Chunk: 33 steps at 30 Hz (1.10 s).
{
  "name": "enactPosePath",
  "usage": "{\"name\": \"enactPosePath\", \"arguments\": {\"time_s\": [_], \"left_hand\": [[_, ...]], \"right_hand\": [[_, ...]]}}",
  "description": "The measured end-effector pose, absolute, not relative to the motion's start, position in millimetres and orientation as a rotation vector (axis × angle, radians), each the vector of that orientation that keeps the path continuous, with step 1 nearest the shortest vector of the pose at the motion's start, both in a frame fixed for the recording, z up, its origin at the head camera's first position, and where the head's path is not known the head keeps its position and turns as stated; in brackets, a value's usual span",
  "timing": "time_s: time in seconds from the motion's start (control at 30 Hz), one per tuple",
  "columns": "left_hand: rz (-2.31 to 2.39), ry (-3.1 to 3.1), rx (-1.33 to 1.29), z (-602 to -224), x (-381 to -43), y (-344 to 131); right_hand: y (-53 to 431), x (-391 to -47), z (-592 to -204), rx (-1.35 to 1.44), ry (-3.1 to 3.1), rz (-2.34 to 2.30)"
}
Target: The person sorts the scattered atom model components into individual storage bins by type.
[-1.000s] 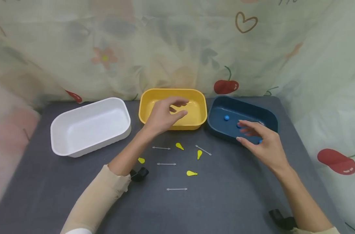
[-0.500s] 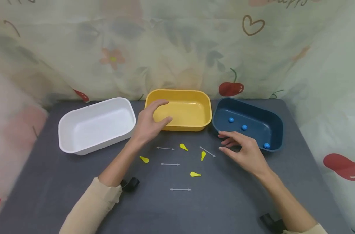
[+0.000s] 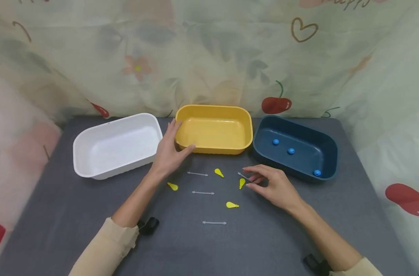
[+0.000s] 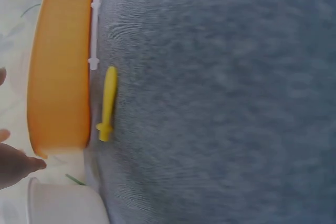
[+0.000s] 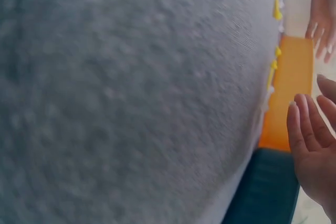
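My left hand (image 3: 169,151) is at the left end of the yellow bin (image 3: 214,148), fingers extended along its rim and thumb near the front corner. Over the table my right hand (image 3: 273,186) hovers with loosely bent fingers, thumb apart from the forefinger. Its fingertips overlap the lower end of a thin pale rod (image 3: 243,176) with knobbed ends. Close beside that rod lies a yellow bulb-shaped piece (image 3: 242,183). In the right wrist view the right hand (image 5: 315,153) shows an uncovered palm with nothing in it.
Several more rods (image 3: 203,193) and yellow bulb-shaped pieces (image 3: 232,205) lie spread over the dark grey table (image 3: 258,245). A white bin (image 3: 117,168) stands at the left. The dark blue bin (image 3: 282,165) at the right holds three blue balls (image 3: 291,151). A patterned curtain (image 3: 209,57) hangs behind.
My right hand has come out from over the dark blue bin, moving left and down to the rod. My left hand has drawn back from above the yellow bin to its left end.
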<state>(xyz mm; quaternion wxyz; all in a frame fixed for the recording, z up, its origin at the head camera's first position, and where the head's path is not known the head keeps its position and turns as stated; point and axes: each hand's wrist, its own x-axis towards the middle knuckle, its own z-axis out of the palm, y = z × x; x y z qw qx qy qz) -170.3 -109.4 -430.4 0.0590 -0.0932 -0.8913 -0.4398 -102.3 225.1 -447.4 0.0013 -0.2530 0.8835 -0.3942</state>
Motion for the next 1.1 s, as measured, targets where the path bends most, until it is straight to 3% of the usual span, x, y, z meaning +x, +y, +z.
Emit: {"name": "enactPosePath", "arguments": {"time_s": [0.43,1.1], "left_hand": [[-1.68,-2.665,-0.145,-449.4,-175.1,-114.6],[-1.65,-2.705,-0.097,-451.9,-183.8,-115.1]], "right_hand": [[215.8,-106.1,-457.7,-0.873,2.725,-1.076],[206.5,-115.1,-463.9,-1.035,2.77,-0.855]]}}
